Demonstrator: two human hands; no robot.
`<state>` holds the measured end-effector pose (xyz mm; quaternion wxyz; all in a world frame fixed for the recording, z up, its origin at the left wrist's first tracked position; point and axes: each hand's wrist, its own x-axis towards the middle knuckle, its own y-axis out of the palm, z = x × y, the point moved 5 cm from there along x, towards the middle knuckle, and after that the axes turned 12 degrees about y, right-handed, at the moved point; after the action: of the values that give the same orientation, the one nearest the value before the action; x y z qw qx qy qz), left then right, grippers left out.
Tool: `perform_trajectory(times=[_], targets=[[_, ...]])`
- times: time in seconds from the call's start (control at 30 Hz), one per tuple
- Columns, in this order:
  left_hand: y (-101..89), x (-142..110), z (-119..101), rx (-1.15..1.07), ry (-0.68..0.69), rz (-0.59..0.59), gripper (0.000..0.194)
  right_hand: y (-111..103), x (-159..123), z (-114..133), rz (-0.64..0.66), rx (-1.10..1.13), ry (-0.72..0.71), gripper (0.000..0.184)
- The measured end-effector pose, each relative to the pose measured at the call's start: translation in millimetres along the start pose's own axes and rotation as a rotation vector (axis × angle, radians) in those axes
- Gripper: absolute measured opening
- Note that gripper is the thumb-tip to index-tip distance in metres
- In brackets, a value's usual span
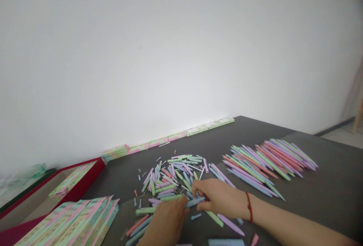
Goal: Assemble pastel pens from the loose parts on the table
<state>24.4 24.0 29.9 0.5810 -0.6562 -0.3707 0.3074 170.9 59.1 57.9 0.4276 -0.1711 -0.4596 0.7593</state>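
Pen (195,201) spans between both hands' grips (186,201).

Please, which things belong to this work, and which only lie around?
In the work, it seems: blue piece, held by left hand and right hand; loose pen parts; pens at right.

Lying about, apparently: red box; printed packs; boxes along the wall.

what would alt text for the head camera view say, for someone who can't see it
Two bare hands, left and right, hold a blue pen part over scattered pastel pen parts on a dark table. Longer pastel pens lie in rows to the right; an open red box and printed packets sit at left.
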Motion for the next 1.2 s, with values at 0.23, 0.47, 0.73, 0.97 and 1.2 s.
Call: perform_trajectory(times=[0.23,0.47,0.73,0.97,1.2], targets=[[-2.3,-1,-3,0.025,0.0,0.021,0.018,6,3,-2,0.119,0.063,0.055,0.015],[-1.7,2,-4,0.074,0.022,0.07,0.017,19,5,-10,0.349,0.323,0.184,0.025],[-5.0,3,-5,0.054,-0.007,0.129,0.018,28,5,-14,0.403,0.348,0.17,0.018],[-12.4,3,-10,0.034,-0.033,0.148,0.022,43,7,-23,0.598,0.577,0.223,0.021],[-0.6,3,-6,0.033,-0.029,0.097,0.024,45,3,-15,0.568,0.485,0.192,0.016]])
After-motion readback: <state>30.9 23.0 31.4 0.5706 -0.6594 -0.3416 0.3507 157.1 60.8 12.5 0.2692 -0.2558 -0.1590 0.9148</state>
